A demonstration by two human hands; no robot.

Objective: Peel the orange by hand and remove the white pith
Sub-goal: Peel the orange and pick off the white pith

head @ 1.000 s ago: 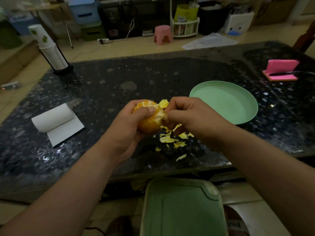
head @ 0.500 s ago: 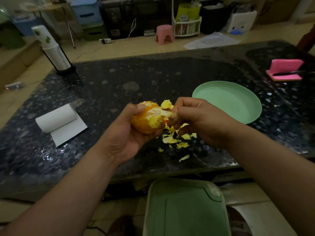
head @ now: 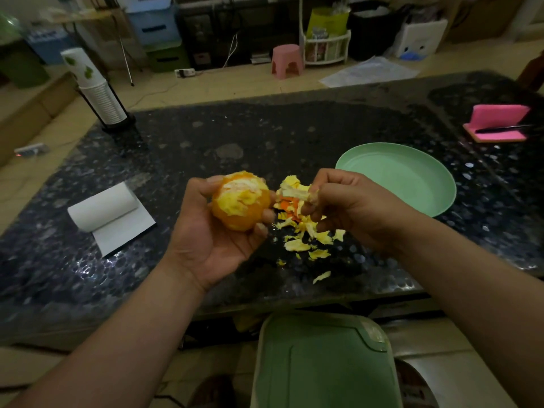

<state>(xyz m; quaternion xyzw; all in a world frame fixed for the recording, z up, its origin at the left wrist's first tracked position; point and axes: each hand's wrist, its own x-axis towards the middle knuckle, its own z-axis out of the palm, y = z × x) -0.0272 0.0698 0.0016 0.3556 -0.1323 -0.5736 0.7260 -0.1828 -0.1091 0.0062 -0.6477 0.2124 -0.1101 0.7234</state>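
My left hand (head: 212, 242) grips a partly peeled orange (head: 240, 200) above the dark speckled table (head: 265, 134); its top shows pale flesh and yellow-white pith, its lower half still has orange skin. My right hand (head: 350, 207) is just right of the fruit and pinches a torn strip of peel (head: 294, 193) between thumb and fingers. A heap of yellow peel scraps (head: 306, 234) lies on the table below and between the hands.
An empty green plate (head: 397, 175) sits right of my hands. A white paper roll (head: 106, 207) lies at left, a stack of cups (head: 97, 89) at back left, a pink sponge (head: 497, 125) at far right. A green stool (head: 321, 360) stands below the table's near edge.
My right hand has torn a strip of peel off the orange and pulled away to the right. My left hand has turned the orange, showing more bared top.
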